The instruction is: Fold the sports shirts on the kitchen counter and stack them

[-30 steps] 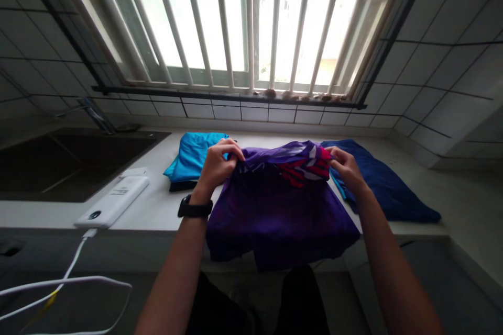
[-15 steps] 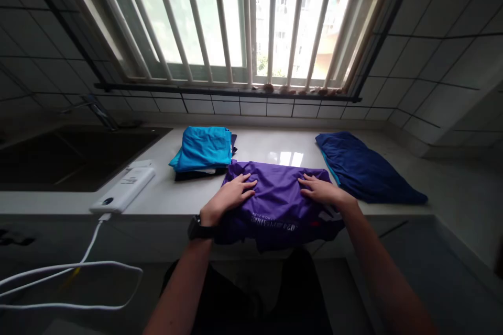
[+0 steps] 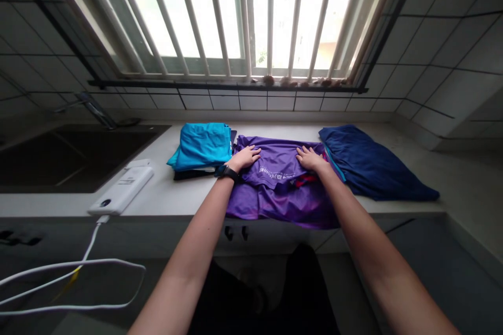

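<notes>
A purple shirt (image 3: 277,183) with small white lettering lies on the white counter (image 3: 176,196), its near edge hanging just over the front. My left hand (image 3: 245,157) lies flat on the shirt's far left part, fingers spread, a black watch on the wrist. My right hand (image 3: 310,158) lies flat on the far right part, fingers stretched out. A bit of red print shows under my right wrist. Neither hand grips anything.
A folded turquoise garment (image 3: 202,145) sits on a dark one left of the shirt. A dark blue garment (image 3: 369,165) lies to the right. A white power bank (image 3: 121,193) with a white cable (image 3: 74,272) lies by the dark sink (image 3: 70,154). A barred window is behind.
The shirt went from held up at its top edge to laid on the counter. Both hands then slid flat over it toward the far side, away from me.
</notes>
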Demonstrator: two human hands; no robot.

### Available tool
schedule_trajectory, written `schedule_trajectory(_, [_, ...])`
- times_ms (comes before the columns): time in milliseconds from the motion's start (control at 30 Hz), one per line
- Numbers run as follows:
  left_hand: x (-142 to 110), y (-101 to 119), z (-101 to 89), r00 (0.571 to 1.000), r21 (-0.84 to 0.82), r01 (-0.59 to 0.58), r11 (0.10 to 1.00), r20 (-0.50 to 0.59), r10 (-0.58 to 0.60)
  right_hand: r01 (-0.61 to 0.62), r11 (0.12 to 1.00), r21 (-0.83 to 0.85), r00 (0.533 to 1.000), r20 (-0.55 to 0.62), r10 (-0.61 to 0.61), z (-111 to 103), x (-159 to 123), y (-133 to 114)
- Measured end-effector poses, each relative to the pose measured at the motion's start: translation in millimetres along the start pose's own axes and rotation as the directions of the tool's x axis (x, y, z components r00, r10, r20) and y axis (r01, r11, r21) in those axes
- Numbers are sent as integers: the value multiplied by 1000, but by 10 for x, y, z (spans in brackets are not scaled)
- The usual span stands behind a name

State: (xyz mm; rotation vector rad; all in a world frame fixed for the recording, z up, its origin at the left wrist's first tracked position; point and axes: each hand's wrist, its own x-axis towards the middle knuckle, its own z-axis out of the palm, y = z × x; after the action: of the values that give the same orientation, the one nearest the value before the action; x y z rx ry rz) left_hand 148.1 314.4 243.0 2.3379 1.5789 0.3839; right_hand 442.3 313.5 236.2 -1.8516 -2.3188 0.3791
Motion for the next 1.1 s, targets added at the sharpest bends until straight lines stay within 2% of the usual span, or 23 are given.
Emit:
schedule_trajectory(67, [-1,-9,-85,999,-1,24,1000,-23,-24,-76,997,-16,997,31,76,-95,40,-131])
schedule_trajectory(133, [-128,-29,-187,999,-19,-16,1000,-49,16,-59,998,-23,998,-16,58,-193,-25,-238])
schedule_trajectory(233, [-464,-85,-324,987,-72,-158,985,-10,158,124,992,-10,990,-70,-125,-286,-310,-267])
schedule_trajectory(300, [-667,-111,-370,968,-123,-238,963,48,246,266,963,40,964,-18,-265,-302,-551,-202])
schedule_trajectory(367, [-779,-105,-377,966,-141,-247,959,40,255,340,936,89,937,49,-345,-292,-753,-123])
schedule_trajectory(433, [-804,-68,-369,980,-104,-198,975,-37,195,338,937,82,939,29,-342,-276,-878,-78])
schedule_trajectory(500, [-807,-13,-374,978,-54,-154,987,-151,144,290,956,45,951,-122,-283,-274,-946,-74])
schedule_trajectory(533, [-824,17,-388,967,-42,-152,987,-214,140,264,964,39,941,-230,-248,-283,-977,-77])
schedule_trajectory(600, [-917,80,-430,928,-47,-185,982,-336,159,247,966,71,883,-428,-194,-314,-1065,-64])
schedule_trajectory(667, [-1091,148,-473,891,-60,-239,969,-409,195,289,949,123,825,-534,-182,-348,-1215,-3])
schedule_trajectory(700, [-1197,185,-487,888,-59,-271,961,-400,226,321,937,140,814,-546,-198,-362,-1309,45])
schedule_trajectory(767, [-1411,264,-493,912,-61,-333,941,-276,304,391,908,152,832,-480,-278,-380,-1508,159])
schedule_trajectory(867, [-1631,380,-456,926,-132,-368,921,43,376,459,875,155,877,-238,-418,-395,-1719,305])
schedule_trajectory(900, [-1661,410,-433,922,-156,-357,921,96,374,466,871,157,881,-181,-438,-397,-1742,331])
schedule_trajectory(967, [-1656,446,-370,931,-157,-342,926,79,357,453,878,156,886,-182,-426,-390,-1706,343])
schedule_trajectory(1033, [-1591,441,-279,942,-92,-333,938,7,335,421,898,128,886,-269,-377,-363,-1579,317])
schedule_trajectory(1100, [-1510,401,-167,955,-10,-297,955,10,297,364,929,68,893,-311,-327,-314,-1409,278])
